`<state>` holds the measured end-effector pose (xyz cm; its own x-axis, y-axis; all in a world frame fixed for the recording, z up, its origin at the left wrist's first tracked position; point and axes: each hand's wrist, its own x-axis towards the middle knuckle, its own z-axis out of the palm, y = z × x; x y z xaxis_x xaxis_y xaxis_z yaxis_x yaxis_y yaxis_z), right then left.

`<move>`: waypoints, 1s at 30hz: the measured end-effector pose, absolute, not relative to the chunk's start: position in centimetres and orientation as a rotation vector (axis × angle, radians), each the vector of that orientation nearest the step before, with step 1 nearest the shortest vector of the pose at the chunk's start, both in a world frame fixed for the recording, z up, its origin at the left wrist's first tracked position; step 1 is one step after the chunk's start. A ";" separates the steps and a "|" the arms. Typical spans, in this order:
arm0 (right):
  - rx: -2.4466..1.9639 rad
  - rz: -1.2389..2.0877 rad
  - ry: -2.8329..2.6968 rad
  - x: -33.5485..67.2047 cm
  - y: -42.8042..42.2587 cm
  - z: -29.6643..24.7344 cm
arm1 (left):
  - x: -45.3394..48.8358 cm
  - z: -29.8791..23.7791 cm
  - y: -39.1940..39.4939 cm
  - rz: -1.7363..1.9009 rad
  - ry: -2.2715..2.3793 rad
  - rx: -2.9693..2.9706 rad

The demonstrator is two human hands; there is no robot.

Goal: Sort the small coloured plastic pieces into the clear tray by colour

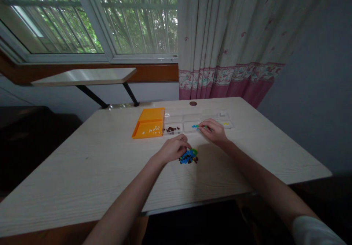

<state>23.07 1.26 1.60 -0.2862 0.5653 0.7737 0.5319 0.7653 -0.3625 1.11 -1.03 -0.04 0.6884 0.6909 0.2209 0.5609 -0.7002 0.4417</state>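
Observation:
A small heap of blue, brown, green and yellow plastic pieces (pixel 188 157) lies on the table. My left hand (pixel 175 149) is at the heap's upper left edge, fingers curled and fingertips touching it; what they pinch, if anything, is hidden. Farther off, my right hand (pixel 213 130) is over a clear plastic tray with compartments (pixel 189 130), thumb and fingers pressed together with a small green piece (pixel 205 127) showing at them. Several blue pieces (pixel 195 126) lie in the compartment just left of those fingertips. Brown pieces (pixel 172 129) fill part of the neighbouring compartment.
An open orange case (pixel 150 114) stands left of the tray, with small white pieces (pixel 154 130) in its near half. A few yellow pieces (pixel 226 123) lie in the tray's right end. Behind are a raised shelf (pixel 88 75), a round table hole (pixel 193 103) and a curtain (pixel 220 54).

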 end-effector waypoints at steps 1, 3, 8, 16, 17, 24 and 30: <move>-0.835 0.041 -1.960 23.2 1.3 1.7 | 1.1 -0.1 -1.0 0.537 0.997 2.567; -0.867 0.034 -2.001 23.9 1.6 2.0 | 1.0 -0.1 -1.0 0.545 1.030 2.575; -1.153 0.018 -2.166 27.2 3.4 2.4 | 1.0 -0.2 -1.0 0.539 1.080 2.579; -1.573 -0.055 -2.163 29.8 5.1 1.3 | 1.4 0.2 -1.1 0.545 1.037 2.526; -1.575 -0.056 -2.162 29.7 5.1 1.2 | 1.5 0.2 -1.1 0.546 1.028 2.518; -1.424 0.038 -2.248 27.6 4.3 1.2 | 1.5 0.0 -0.8 0.548 0.986 2.462; -1.194 0.119 -2.366 24.3 2.5 0.7 | 1.8 -0.5 -0.4 0.723 1.021 2.251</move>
